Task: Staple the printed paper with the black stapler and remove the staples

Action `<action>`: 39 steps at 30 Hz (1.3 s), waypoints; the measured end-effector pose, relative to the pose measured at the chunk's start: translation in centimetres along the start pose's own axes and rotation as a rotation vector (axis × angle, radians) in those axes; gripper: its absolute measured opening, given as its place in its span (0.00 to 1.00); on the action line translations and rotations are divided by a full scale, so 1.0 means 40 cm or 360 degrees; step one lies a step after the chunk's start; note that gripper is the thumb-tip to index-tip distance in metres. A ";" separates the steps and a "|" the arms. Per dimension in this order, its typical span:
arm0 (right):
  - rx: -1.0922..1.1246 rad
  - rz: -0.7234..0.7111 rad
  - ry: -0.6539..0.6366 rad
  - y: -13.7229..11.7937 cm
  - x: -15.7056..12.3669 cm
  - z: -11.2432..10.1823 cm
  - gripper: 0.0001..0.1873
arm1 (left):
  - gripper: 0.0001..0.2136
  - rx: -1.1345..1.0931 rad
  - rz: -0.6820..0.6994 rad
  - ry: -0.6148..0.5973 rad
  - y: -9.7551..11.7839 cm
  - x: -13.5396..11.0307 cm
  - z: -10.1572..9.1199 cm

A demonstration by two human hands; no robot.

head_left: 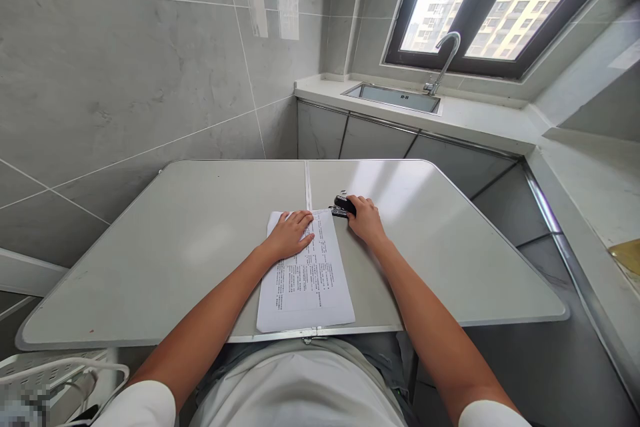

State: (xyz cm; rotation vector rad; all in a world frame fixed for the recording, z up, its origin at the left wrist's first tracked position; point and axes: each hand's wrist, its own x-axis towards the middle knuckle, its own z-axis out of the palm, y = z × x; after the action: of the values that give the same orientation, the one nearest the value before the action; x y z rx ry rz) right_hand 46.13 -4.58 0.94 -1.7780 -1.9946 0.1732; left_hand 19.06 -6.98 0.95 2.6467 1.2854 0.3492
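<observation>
A printed sheet of paper lies on the grey folding table in front of me, its near edge at the table's front rim. My left hand lies flat on the sheet's top left part, fingers stretched out. My right hand is closed on a black stapler that sits at the sheet's top right corner.
A tiled wall stands to the left and behind the table. A white counter with a steel sink and a tap runs under the window at the back right. A white wire rack is at the lower left.
</observation>
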 end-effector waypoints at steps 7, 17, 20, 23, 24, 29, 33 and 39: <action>0.0007 -0.0020 0.0017 0.008 0.004 0.009 0.23 | 0.24 -0.0008 0.0020 0.0022 -0.005 0.000 0.009; 0.0026 -0.0024 0.0035 0.006 0.004 0.007 0.23 | 0.25 0.0003 0.0048 0.0032 -0.020 0.002 0.033; 0.0037 -0.0032 0.0046 0.006 0.003 0.008 0.23 | 0.24 0.0003 0.0059 0.0046 -0.019 0.002 0.031; 0.0050 -0.0038 0.0052 0.006 0.002 0.008 0.23 | 0.24 -0.0002 0.0056 0.0059 -0.015 0.002 0.027; 0.0051 -0.0038 0.0051 0.007 0.002 0.008 0.23 | 0.24 -0.0007 0.0053 0.0062 -0.014 0.003 0.025; 0.0042 -0.0032 0.0036 0.008 0.003 0.008 0.24 | 0.22 -0.0036 0.0030 0.0050 -0.004 0.001 0.011; 0.0041 -0.0009 0.0017 0.007 0.004 0.005 0.24 | 0.21 -0.0043 0.0011 0.0035 0.003 0.001 0.001; 0.0088 0.0016 0.0008 0.000 0.002 -0.006 0.23 | 0.20 -0.0078 0.0000 0.0042 -0.002 0.000 0.000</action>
State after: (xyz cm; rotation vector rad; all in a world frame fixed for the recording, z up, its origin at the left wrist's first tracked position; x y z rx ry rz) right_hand 46.22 -4.57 1.19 -1.7521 -1.9588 0.2247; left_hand 18.99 -6.95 0.91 2.6100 1.2679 0.4115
